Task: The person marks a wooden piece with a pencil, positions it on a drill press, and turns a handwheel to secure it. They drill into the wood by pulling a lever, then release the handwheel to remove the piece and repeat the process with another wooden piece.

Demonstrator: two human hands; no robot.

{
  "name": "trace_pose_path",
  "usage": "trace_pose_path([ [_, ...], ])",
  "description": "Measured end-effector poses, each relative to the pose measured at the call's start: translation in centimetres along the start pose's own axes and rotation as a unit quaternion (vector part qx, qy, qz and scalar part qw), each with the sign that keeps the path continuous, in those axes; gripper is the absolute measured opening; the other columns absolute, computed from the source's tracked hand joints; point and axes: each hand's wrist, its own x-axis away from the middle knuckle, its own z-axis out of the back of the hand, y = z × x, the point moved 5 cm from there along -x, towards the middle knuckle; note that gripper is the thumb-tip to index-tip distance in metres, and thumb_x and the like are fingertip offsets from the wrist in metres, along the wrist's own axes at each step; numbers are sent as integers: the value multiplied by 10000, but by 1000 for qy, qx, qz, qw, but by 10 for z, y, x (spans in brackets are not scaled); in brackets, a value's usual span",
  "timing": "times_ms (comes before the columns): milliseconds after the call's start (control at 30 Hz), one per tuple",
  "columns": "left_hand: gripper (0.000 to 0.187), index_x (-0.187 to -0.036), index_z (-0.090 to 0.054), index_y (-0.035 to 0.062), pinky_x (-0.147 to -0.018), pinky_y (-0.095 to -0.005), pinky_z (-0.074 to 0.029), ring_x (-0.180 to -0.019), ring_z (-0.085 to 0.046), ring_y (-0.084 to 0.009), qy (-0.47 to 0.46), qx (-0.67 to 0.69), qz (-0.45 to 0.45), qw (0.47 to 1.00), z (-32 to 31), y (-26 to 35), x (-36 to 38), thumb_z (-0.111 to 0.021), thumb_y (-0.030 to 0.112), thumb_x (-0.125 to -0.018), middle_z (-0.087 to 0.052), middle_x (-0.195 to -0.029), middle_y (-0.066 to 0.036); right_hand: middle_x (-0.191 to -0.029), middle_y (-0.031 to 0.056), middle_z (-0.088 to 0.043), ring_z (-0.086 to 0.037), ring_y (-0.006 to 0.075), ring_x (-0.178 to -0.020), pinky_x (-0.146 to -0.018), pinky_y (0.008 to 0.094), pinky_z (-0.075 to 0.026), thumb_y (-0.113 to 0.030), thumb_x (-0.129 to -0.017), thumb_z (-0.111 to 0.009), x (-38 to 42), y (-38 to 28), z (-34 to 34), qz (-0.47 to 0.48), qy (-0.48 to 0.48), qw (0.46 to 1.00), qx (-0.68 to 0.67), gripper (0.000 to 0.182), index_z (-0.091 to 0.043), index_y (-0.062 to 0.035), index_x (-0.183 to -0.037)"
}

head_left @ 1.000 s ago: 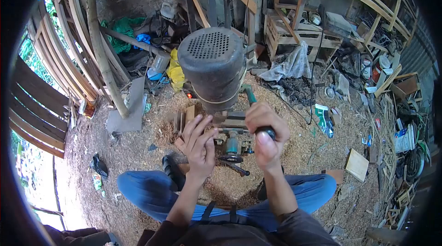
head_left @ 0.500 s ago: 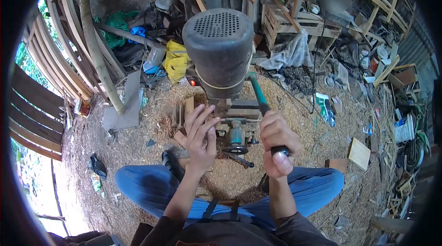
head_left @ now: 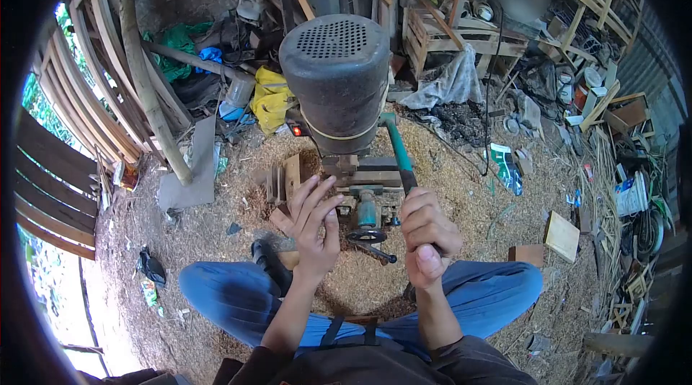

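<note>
In front of me stands a mortising machine with a dark motor housing (head_left: 335,82), its vented top facing up. My right hand (head_left: 429,226) is wrapped round the black grip of its green lever (head_left: 398,143), thumb over the lower end. My left hand (head_left: 315,230) is raised beside the machine's left side, fingers spread and slightly bent, with nothing visible in it. Its fingertips are close to the wooden pieces clamped below the motor. A green vise screw housing (head_left: 367,208) with a black handwheel (head_left: 367,236) sits between my hands.
Sawdust and shavings cover the ground. Wood blocks (head_left: 561,236) lie at the right. A wooden pole (head_left: 148,75) and a grey sheet (head_left: 189,169) are at the left. A yellow bag (head_left: 271,100) lies behind the machine; a black cable (head_left: 492,96) hangs at the right.
The view has shifted slightly. My right hand has turned a little on the lever, and the black knob at its end shows less. My left hand stays beside the machine.
</note>
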Motion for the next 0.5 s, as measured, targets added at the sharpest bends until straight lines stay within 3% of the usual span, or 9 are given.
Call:
trace_pose_path([
  [500,173,-1109,-681,58,-1123,-479,-362,-1337,-516,-349,4,-11,7,1000,-6,5,10,-576,50,-973,-668,-1316,-120,-660,78,-562,-550,271,-713,-778,467,-436,-289,-840,-602,13,-4,1,-15,9,1000,12,342,-565,-13,-641],
])
